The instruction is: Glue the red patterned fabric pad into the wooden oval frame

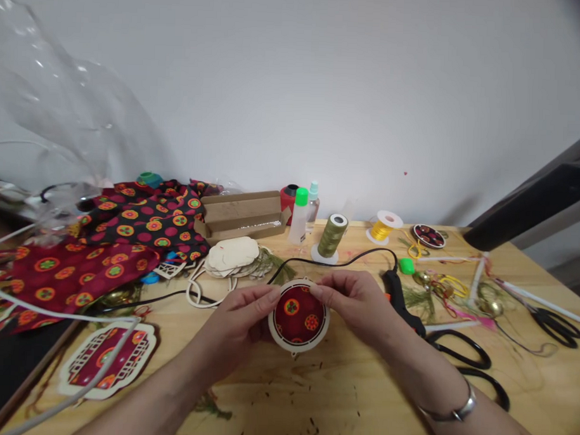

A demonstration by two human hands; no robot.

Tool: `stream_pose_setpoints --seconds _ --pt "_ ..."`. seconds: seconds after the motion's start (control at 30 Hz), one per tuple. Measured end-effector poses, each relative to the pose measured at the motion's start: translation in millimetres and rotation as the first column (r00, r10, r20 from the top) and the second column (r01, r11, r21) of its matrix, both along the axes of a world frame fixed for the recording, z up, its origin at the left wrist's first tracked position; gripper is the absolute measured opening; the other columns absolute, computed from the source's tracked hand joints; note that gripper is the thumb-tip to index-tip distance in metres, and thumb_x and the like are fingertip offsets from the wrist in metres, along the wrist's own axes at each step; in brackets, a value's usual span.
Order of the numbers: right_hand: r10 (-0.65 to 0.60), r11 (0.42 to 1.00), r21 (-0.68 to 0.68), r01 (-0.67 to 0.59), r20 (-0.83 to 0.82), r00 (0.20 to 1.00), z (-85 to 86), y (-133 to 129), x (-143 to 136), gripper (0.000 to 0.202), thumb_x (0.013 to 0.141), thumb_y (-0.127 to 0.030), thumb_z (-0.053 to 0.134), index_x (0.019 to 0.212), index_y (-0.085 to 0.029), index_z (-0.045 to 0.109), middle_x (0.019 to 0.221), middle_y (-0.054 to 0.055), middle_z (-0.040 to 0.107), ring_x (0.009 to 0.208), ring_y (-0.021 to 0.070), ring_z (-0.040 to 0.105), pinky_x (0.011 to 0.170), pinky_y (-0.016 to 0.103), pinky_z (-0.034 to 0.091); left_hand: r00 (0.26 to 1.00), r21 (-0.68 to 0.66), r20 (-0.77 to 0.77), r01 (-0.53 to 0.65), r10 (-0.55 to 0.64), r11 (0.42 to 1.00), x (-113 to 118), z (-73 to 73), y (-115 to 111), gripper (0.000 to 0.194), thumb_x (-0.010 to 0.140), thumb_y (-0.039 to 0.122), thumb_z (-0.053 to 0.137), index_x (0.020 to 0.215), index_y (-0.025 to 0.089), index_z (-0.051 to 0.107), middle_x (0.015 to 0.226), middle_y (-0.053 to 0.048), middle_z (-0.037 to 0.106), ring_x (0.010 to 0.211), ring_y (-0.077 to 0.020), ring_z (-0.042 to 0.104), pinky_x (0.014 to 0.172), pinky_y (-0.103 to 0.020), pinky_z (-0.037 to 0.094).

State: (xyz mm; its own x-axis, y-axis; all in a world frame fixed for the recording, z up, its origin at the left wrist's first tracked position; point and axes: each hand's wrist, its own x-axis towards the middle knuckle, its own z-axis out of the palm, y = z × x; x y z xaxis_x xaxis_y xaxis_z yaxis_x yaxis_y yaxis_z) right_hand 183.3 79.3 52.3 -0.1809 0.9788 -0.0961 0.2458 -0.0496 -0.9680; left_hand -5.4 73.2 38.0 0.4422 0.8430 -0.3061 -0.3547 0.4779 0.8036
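Between both hands is a round wooden ornament frame (pixel 300 319), its pale rim surrounding dark red fabric with orange and green flower prints. Small loops stick out at its top and bottom. My left hand (pixel 248 311) grips the left edge, thumb on the front of the rim. At the upper right edge, my right hand (pixel 351 302) pinches the rim between thumb and fingers. The fingers behind the frame are partly hidden. A black glue gun (pixel 400 304) lies just right of my right hand, with black-handled scissors (pixel 461 350) near the forearm.
Patterned fabric (pixel 142 222) is heaped at left, near a finished-looking fabric panel (pixel 109 357) crossed by a white cable. Behind my hands stand an open cardboard box (pixel 242 212), green thread spool (pixel 333 237), capped bottle (pixel 299 218) and yellow thread spool (pixel 382 228). Dark scraps dot the tabletop.
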Motion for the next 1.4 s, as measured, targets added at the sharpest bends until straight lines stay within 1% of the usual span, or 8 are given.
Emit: stream_pose_setpoints --seconds 0.17,0.37,0.53,0.7,0.83,1.0,1.2,1.4 --pt "0.035 0.999 0.003 -0.035 0.042 0.998 1.6 -0.9 3.7 0.021 0.076 -0.032 0.061 0.063 -0.016 0.066 0.056 -0.001 0.06 0.052 0.0108 0.048 0.051 0.024 0.04 0.998 -0.028 -0.008 0.069 -0.069 0.997 -0.9 1.1 -0.2 0.025 0.073 0.031 0.073 0.089 0.012 0.076 0.068 -0.006 0.074 0.056 -0.013 0.064 0.056 -0.024 0.053" --pt "0.045 0.999 -0.004 -0.045 0.035 0.998 4.4 -1.3 3.3 0.022 0.076 -0.033 0.06 0.063 -0.016 0.065 0.056 0.0 0.059 0.051 0.0104 0.046 0.051 0.025 0.038 0.998 0.007 -0.01 0.069 -0.069 0.998 -1.4 -1.0 -1.0 0.021 0.076 0.029 0.07 0.088 0.012 0.076 0.067 -0.006 0.074 0.056 -0.0123 0.064 0.055 -0.022 0.053" --pt "0.044 0.999 0.007 -0.044 0.039 0.998 4.6 0.3 3.6 0.022 0.075 -0.032 0.061 0.061 -0.015 0.064 0.054 -0.001 0.057 0.05 0.0095 0.045 0.049 0.023 0.036 0.999 -0.03 0.03 0.042 -0.041 0.999 -2.2 -1.3 -0.9 0.017 0.076 0.027 0.07 0.084 0.012 0.076 0.067 -0.005 0.074 0.055 -0.0125 0.065 0.054 -0.023 0.055" --pt "0.005 1.0 -0.002 -0.005 0.009 1.0 5.1 0.3 2.8 0.023 0.074 -0.033 0.062 0.059 -0.016 0.062 0.054 -0.001 0.057 0.05 0.0096 0.044 0.048 0.023 0.036 0.99 -0.037 0.035 0.14 -0.138 0.99 -6.1 0.5 -0.5 0.019 0.078 0.023 0.066 0.09 0.011 0.074 0.073 -0.009 0.075 0.061 -0.0185 0.068 0.058 -0.033 0.059" --pt "-0.05 0.998 -0.044 0.048 -0.043 0.998 4.8 1.8 2.2 0.022 0.072 -0.035 0.064 0.063 -0.016 0.064 0.056 -0.001 0.06 0.051 0.0102 0.047 0.05 0.024 0.039 0.983 0.03 0.009 0.182 -0.183 0.983 -6.9 -0.2 0.3 0.022 0.075 0.018 0.068 0.095 0.011 0.073 0.083 -0.011 0.074 0.071 -0.0194 0.067 0.065 -0.034 0.058" --pt "-0.129 0.991 -0.051 0.126 -0.046 0.991 3.6 3.2 3.3 0.024 0.071 -0.037 0.065 0.066 -0.014 0.066 0.059 0.0 0.063 0.052 0.0103 0.05 0.052 0.025 0.041 0.986 0.074 -0.001 0.168 -0.169 0.983 -4.9 -2.5 1.9 0.029 0.072 0.016 0.07 0.101 0.014 0.071 0.094 -0.011 0.072 0.081 -0.0215 0.065 0.07 -0.035 0.057" --pt "-0.124 0.992 -0.042 0.123 -0.035 0.992 1.4 3.1 3.3 0.025 0.072 -0.038 0.064 0.068 -0.013 0.067 0.057 -0.001 0.061 0.05 0.0092 0.047 0.049 0.023 0.039 0.988 0.09 -0.016 0.154 -0.153 0.984 -5.0 -3.1 0.5 0.022 0.076 0.018 0.068 0.097 0.015 0.072 0.09 -0.01 0.073 0.078 -0.0203 0.066 0.069 -0.034 0.057" --pt "-0.132 0.991 -0.037 0.131 -0.039 0.99 2.2 3.8 1.7 0.023 0.071 -0.037 0.065 0.066 -0.014 0.066 0.056 0.0 0.062 0.051 0.01 0.049 0.05 0.024 0.041 0.99 0.12 -0.041 0.139 -0.135 0.983 -5.7 -4.5 -0.9 0.025 0.077 0.02 0.067 0.101 0.016 0.071 0.093 -0.01 0.073 0.081 -0.021 0.066 0.068 -0.032 0.057"
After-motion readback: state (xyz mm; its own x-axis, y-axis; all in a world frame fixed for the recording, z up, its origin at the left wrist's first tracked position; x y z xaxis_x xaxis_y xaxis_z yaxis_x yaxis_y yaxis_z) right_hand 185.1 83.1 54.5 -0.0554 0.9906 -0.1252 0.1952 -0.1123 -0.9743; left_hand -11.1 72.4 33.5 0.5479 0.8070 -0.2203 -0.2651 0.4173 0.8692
